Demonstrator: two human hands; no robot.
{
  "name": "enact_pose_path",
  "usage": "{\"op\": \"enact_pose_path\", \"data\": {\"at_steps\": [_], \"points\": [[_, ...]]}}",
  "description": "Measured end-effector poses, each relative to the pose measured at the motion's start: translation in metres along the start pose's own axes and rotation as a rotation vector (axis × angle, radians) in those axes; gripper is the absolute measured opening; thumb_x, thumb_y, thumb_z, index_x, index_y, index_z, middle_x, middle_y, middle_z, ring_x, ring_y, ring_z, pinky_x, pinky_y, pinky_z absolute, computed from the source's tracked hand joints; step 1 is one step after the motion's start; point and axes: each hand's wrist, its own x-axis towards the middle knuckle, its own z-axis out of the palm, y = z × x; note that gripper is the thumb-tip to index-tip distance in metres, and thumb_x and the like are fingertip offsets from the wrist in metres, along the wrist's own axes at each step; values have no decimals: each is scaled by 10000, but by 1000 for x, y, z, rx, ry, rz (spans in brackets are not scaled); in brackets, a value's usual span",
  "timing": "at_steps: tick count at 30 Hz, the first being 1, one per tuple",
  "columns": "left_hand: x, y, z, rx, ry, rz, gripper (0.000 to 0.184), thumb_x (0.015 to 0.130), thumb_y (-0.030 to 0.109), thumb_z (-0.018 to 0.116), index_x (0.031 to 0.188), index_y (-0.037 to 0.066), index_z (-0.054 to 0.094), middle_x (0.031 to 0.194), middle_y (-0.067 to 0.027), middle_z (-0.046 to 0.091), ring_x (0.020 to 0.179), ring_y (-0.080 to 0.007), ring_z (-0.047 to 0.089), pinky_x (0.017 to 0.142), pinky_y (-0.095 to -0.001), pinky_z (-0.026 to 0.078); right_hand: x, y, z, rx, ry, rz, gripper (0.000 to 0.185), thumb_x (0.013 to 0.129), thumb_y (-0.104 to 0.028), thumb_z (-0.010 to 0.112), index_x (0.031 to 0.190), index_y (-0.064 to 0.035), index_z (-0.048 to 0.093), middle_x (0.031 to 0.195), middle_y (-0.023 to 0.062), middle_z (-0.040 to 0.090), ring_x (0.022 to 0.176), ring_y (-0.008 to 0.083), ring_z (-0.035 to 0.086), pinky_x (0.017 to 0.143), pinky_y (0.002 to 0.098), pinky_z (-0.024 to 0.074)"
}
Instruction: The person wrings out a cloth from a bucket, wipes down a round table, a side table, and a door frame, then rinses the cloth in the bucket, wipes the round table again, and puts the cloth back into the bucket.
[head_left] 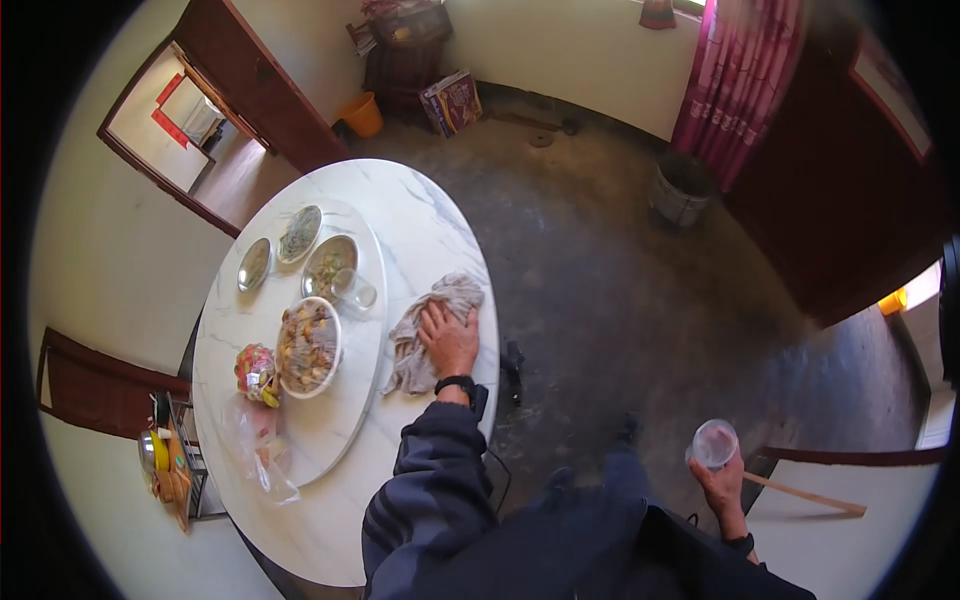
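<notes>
Pressing down on a crumpled grey-beige cloth (408,352) with the left hand (450,340), palm down, fingers slightly spread and laid over the fabric rather than clamped on it; cannot tell whether any fold is pinched beneath. Lying directly under that palm, near the right edge of the marbled desk (440,222) and just beside the turntable (342,425), with its long axis slanting from near left to far right. Well within the left hand's reach, far from the right hand (724,492). Reaching forward with the left arm, elbow somewhat bent, wrist low. Clasping a clear cup (715,442) in the right hand, held off to the right, away from the desk
</notes>
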Motion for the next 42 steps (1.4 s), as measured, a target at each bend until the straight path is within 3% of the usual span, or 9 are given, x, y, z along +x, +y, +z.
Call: {"op": "enact_pose_path", "data": {"at_steps": [9, 12, 20, 24, 31, 33, 37, 38, 42], "points": [[-112, -14, -36, -10, -125, -106, 781, 914, 479, 548, 1438, -68, 360, 1511, -224, 358, 1409, -386, 296, 1156, -509, 198, 232, -22, -45, 17, -94, -22, 676, 716, -254, 845, 1272, -27, 536, 1167, 99, 636, 1094, 199, 598, 959, 338, 464], [-71, 9, -26, -116, -18, -181, 796, 905, 465, 580, 1444, -70, 344, 1473, -274, 378, 1378, -424, 327, 1145, -513, 223, 310, -43, -30, -195, -88, -38, 680, 714, -254, 851, 1276, -32, 540, 1178, 97, 634, 1106, 180, 593, 965, 331, 464], [163, 62, 45, 95, 7, -253, 684, 937, 466, 563, 1379, -47, 465, 1460, -263, 409, 1354, -399, 382, 1122, -471, 293, 527, -77, 16, -145, 86, -165, 709, 701, -281, 863, 1281, -32, 540, 1183, 89, 619, 1079, 179, 601, 947, 329, 469], [238, 85, 59, 89, 24, -338, 624, 936, 424, 582, 1314, -69, 517, 1412, -268, 466, 1307, -412, 436, 1102, -442, 335, 629, -69, 4, 72, 127, -147, 777, 739, -211, 847, 1375, -31, 440, 1219, 90, 599, 1104, 184, 592, 967, 336, 480], [256, 64, 96, 17, 107, -435, 575, 947, 277, 589, 1357, -100, 444, 1377, -281, 496, 1294, -401, 461, 1103, -408, 342, 857, -12, -2, -59, 213, -110, 785, 758, -202, 832, 1405, -47, 415, 1264, 126, 604, 1152, 220, 594, 973, 353, 483], [264, 89, 89, -8, 100, -516, 547, 959, 260, 564, 1360, -93, 444, 1377, -276, 500, 1296, -392, 463, 1101, -399, 345, 931, -9, 2, -317, 222, -143, 875, 730, -252, 844, 1441, -40, 379, 1333, 161, 560, 1235, 260, 544, 1060, 374, 401], [269, 96, 103, 45, 96, -655, 581, 981, 303, 530, 1386, -96, 410, 1410, -286, 460, 1323, -396, 437, 1114, -408, 332, 1012, 34, -19, -641, 92, 88, 1007, 757, -460, 788, 1489, 8, 280, 1460, 286, 408, 1368, 354, 411, 1109, 395, 341], [266, 92, 104, -44, 76, -778, 597, 985, 320, 527, 1391, -100, 403, 1421, -290, 448, 1334, -398, 425, 1125, -402, 317, 1012, 48, -23, -727, 27, 36, 972, 765, -455, 780, 1478, 11, 312, 1454, 276, 423, 1358, 362, 422, 1099, 395, 357], [266, 99, 116, 67, 124, -906, 649, 988, 369, 514, 1406, -108, 378, 1441, -294, 423, 1368, -390, 383, 1150, -393, 278, 1004, 58, -19, -834, -372, 298, 799, 800, -366, 764, 1411, 28, 433, 1369, 248, 528, 1291, 332, 510, 1050, 401, 420]]}}
